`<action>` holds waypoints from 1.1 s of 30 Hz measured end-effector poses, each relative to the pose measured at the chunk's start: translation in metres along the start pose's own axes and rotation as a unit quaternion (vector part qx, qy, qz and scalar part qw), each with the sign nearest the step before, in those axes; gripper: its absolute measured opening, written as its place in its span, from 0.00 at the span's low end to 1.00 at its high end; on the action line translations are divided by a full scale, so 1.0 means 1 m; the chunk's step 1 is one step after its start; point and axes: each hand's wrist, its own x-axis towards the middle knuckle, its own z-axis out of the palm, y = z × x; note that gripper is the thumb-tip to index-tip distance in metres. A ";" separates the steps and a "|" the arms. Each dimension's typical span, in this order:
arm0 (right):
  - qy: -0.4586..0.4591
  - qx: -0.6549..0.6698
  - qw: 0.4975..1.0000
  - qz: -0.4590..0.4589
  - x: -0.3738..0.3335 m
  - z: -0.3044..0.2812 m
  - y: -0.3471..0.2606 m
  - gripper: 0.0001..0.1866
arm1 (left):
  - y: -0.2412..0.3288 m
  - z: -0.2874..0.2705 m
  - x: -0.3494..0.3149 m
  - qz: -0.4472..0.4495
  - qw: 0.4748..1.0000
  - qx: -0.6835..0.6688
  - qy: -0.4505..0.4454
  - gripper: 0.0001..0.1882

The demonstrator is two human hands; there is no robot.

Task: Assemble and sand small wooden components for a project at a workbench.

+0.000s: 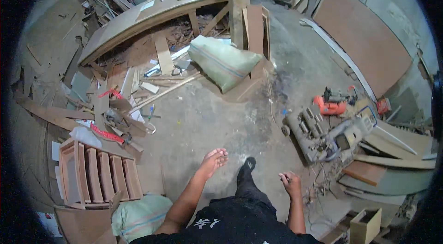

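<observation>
My left hand [214,162] hangs over the concrete floor [203,124] in front of my body, fingers loosely bent and holding nothing I can see. To the right, my right hand [290,184] hangs lower beside my leg. Its thumb stands apart from the half-curled fingers, and nothing shows in it. Between the hands one dark shoe [249,163] is on the floor. Nearest the left arm are a pale green woven sack [140,216] and a wooden drawer frame [104,177] with several slats. Right of my right hand lies a dusty air compressor [302,135].
Ahead, a full woven sack [224,62] leans near a wooden post [238,8]. A long workbench [152,11] stands behind wood scraps at the left. An orange machine [330,105] sits beside the compressor. A large brown panel [362,43] leans on the right wall.
</observation>
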 end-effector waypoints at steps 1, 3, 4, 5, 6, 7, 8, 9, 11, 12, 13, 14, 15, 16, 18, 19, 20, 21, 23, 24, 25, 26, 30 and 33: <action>0.003 0.003 1.000 -0.008 0.024 -0.001 0.006 0.07 | 0.007 0.002 0.017 -0.009 1.000 0.012 0.015 0.11; -0.010 -0.029 0.999 -0.017 0.073 -0.006 0.009 0.13 | 0.025 0.009 0.049 -0.009 1.000 0.018 0.017 0.12; -0.005 -0.027 0.999 -0.020 0.097 -0.010 0.014 0.13 | 0.039 0.018 0.065 -0.021 0.999 0.023 0.018 0.13; 0.003 -0.037 0.999 -0.023 0.123 -0.015 0.021 0.16 | 0.055 0.024 0.081 -0.016 0.999 0.026 0.016 0.13; 0.009 -0.047 0.999 -0.026 0.148 -0.017 0.025 0.18 | 0.071 0.030 0.097 -0.001 0.999 0.054 0.001 0.14; 0.010 -0.047 0.998 -0.028 0.174 -0.020 0.024 0.18 | 0.086 0.036 0.112 0.012 0.997 0.080 -0.013 0.15; 0.020 -0.038 0.998 -0.046 0.200 -0.025 0.020 0.19 | 0.097 0.039 0.126 0.014 0.997 0.079 -0.010 0.15; 0.030 -0.030 0.997 -0.063 0.223 -0.028 0.019 0.20 | 0.108 0.039 0.141 0.029 0.996 0.090 -0.002 0.16; 0.012 -0.065 0.996 -0.064 0.265 -0.028 0.019 0.17 | 0.125 0.039 0.165 0.039 0.994 0.098 0.005 0.17; 0.022 -0.016 0.996 -0.080 0.289 -0.026 0.010 0.14 | 0.131 0.035 0.176 0.041 0.995 0.086 0.017 0.17; 0.032 0.032 0.994 -0.094 0.311 -0.024 0.006 0.11 | 0.137 0.031 0.186 0.041 0.996 0.073 0.029 0.18; 0.014 -0.024 0.992 -0.127 0.333 -0.020 0.014 0.06 | 0.142 0.028 0.200 0.038 0.996 0.070 0.027 0.18; 0.008 -0.026 0.992 -0.125 0.354 -0.016 0.014 0.06 | 0.144 0.021 0.209 0.024 0.996 0.060 0.061 0.18; -0.007 -0.017 0.990 -0.136 0.376 -0.010 0.012 0.06 | 0.145 0.015 0.219 0.010 0.994 0.050 0.094 0.18; -0.053 -0.003 0.989 -0.140 0.415 0.006 0.024 0.07 | 0.151 0.000 0.245 -0.004 0.992 0.044 0.121 0.18; -0.053 -0.006 0.989 -0.139 0.435 0.014 0.030 0.07 | 0.158 -0.008 0.264 -0.013 0.988 0.042 0.145 0.18; -0.054 0.002 0.987 -0.152 0.456 0.022 0.034 0.07 | 0.167 -0.017 0.284 -0.012 0.989 0.040 0.145 0.18; -0.053 0.011 0.985 -0.165 0.477 0.029 0.038 0.07 | 0.177 -0.026 0.305 -0.010 0.988 0.039 0.150 0.18; -0.080 0.022 0.986 -0.143 0.516 0.033 0.038 0.07 | 0.200 -0.024 0.342 -0.015 0.987 0.038 0.156 0.18; -0.097 0.015 0.986 -0.134 0.538 0.034 0.038 0.07 | 0.216 -0.022 0.368 -0.001 0.988 0.052 0.146 0.17; -0.114 0.008 0.986 -0.123 0.558 0.034 0.036 0.07 | 0.234 -0.016 0.392 0.011 0.988 0.067 0.135 0.17; -0.112 0.006 0.987 -0.119 0.578 0.033 0.036 0.07 | 0.253 -0.007 0.419 0.013 0.989 0.053 0.134 0.16; -0.050 0.001 0.990 -0.128 0.649 0.022 0.053 0.07 | 0.324 0.059 0.531 0.011 0.990 0.124 0.072 0.16; 0.000 0.037 0.996 -0.080 0.683 -0.006 0.044 0.04 | 0.363 0.114 0.612 0.002 0.988 0.153 0.001 0.16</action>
